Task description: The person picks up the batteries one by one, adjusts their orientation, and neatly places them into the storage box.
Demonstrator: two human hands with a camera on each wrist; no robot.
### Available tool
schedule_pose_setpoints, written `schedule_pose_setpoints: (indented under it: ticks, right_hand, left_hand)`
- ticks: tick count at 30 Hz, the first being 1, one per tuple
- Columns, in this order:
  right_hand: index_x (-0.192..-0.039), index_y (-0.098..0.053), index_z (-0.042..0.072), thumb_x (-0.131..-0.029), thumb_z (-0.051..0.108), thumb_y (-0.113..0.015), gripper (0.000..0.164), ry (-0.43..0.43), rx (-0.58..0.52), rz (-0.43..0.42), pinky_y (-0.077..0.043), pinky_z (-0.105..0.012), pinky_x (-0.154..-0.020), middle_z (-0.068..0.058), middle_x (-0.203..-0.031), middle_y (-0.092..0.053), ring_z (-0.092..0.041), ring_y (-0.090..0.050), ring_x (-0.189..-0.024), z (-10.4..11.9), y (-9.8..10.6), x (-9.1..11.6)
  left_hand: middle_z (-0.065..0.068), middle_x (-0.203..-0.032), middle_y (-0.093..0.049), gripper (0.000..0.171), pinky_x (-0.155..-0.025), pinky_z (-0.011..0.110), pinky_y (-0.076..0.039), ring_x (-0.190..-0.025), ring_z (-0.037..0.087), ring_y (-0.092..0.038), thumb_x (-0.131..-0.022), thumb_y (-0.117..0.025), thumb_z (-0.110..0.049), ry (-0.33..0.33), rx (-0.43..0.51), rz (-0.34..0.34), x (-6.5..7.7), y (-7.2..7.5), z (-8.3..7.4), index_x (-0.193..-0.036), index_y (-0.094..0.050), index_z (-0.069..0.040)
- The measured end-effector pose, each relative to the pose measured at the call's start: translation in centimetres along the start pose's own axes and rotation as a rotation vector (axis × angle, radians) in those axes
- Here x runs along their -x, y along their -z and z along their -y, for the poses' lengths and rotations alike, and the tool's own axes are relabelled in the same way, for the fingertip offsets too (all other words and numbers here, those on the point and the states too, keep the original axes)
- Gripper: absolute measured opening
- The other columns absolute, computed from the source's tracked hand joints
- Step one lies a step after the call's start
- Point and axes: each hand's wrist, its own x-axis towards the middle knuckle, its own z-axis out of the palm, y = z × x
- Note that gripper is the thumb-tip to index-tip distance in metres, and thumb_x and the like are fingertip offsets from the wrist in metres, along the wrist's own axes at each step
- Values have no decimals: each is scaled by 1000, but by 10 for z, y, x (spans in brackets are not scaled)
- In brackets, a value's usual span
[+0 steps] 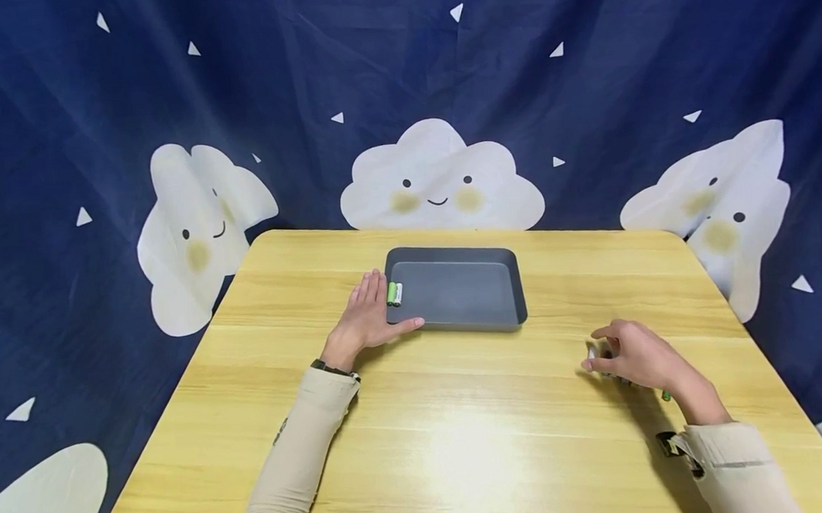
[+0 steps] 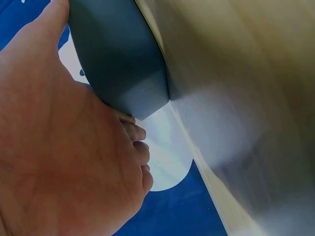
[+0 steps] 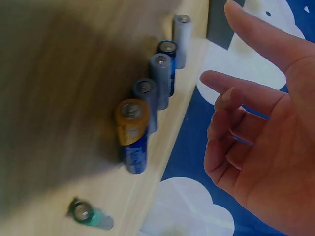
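A dark grey rectangular tray (image 1: 454, 289) lies on the table, with a green battery (image 1: 392, 293) and a white battery (image 1: 398, 294) side by side against its left wall. My left hand (image 1: 368, 317) rests at the tray's near left corner, fingers straight along the left side and thumb against the front edge; its palm (image 2: 69, 142) shows in the left wrist view. Beside several batteries in a slanting row, my right hand (image 1: 642, 354) hovers with thumb and index finger parted and nothing between them. That row includes a gold-and-blue battery (image 3: 132, 135) and a pale one (image 3: 182, 42).
A green-ended battery (image 3: 88, 215) lies apart from the row. The wooden table (image 1: 418, 395) carries everything. Behind it hangs a dark blue curtain (image 1: 290, 77) with clouds and triangles printed on it.
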Motion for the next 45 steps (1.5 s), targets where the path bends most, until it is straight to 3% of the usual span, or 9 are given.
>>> schedule_pose_setpoints:
  ticks: [5, 8, 14, 25, 29, 32, 35, 41, 45]
  right_hand:
    - [-88, -74, 17, -79, 38, -89, 28, 6, 49, -3, -30, -22, -52, 4, -66, -46, -5, -38, -57, -1, -5, 6]
    - [-72, -64, 26, -76, 40, -91, 31, 4, 84, 0, -30, -23, -53, 5, -67, -48, -7, -40, -60, 0, -6, 7]
    - [-80, -69, 25, -76, 40, -90, 26, -37, 100, 35, -32, -26, -53, 4, -71, -50, -10, -42, -61, 1, -9, 9]
    - [-70, -59, 25, -81, 33, -86, 30, 4, 124, -6, -27, -24, -52, 6, -63, -43, -7, -36, -56, -1, -13, 4]
    - [-85, -71, 19, -80, 33, -87, 22, 0, 116, 2, -29, -24, -53, 6, -65, -46, -7, -39, -57, -1, -13, 3]
    - [-103, -75, 13, -79, 33, -89, 35, -3, 98, 24, -32, -25, -53, 5, -69, -50, -8, -42, -60, -2, -12, 3]
    - [-108, -76, 12, -80, 33, -88, 37, 0, 88, 53, -32, -24, -53, 4, -71, -51, -7, -42, -61, -3, -12, 3]
    - [-94, -75, 20, -82, 31, -87, 20, 27, 85, 54, -32, -23, -53, 5, -70, -51, -5, -42, -60, -4, -11, 1]
    - [-84, -69, 24, -83, 34, -86, 21, 57, 91, 42, -33, -22, -54, 7, -71, -51, -3, -42, -60, -3, -12, 0]
  left_hand:
    - [20, -175, 6, 126, -134, 50, -6, -164, 34, 6, -88, -54, -81, 11, 7, 12, -2, -3, 2, -165, 3, 1]
    - [19, -175, 8, 126, -134, 50, -5, -164, 33, 7, -88, -53, -81, 14, 10, 13, -3, -5, 4, -165, 4, 0]
    - [21, -175, 3, 125, -134, 51, -8, -164, 35, 3, -87, -55, -80, 3, 6, -6, 1, 0, 1, -165, -1, 3]
    - [18, -175, 7, 126, -134, 49, -5, -164, 33, 6, -87, -54, -81, 16, 14, 14, -2, -4, 2, -165, 4, 0]
    - [17, -175, 9, 128, -134, 49, -4, -164, 32, 7, -86, -52, -84, 21, 9, 24, -2, -3, 2, -165, 6, -1]
    - [17, -175, 9, 128, -134, 49, -4, -164, 32, 8, -86, -52, -84, 21, 0, 28, -3, -4, 1, -165, 6, -1]
    - [17, -175, 10, 127, -134, 49, -4, -164, 32, 8, -87, -53, -83, 19, -8, 30, -3, -4, 2, -165, 6, -1]
    - [18, -175, 9, 128, -134, 48, -4, -164, 32, 8, -86, -51, -85, 16, -14, 17, -3, -4, 2, -165, 4, 0]
    - [20, -175, 6, 130, -134, 50, -5, -164, 35, 5, -85, -50, -87, 9, -9, 8, -1, -3, 1, -165, 3, 2]
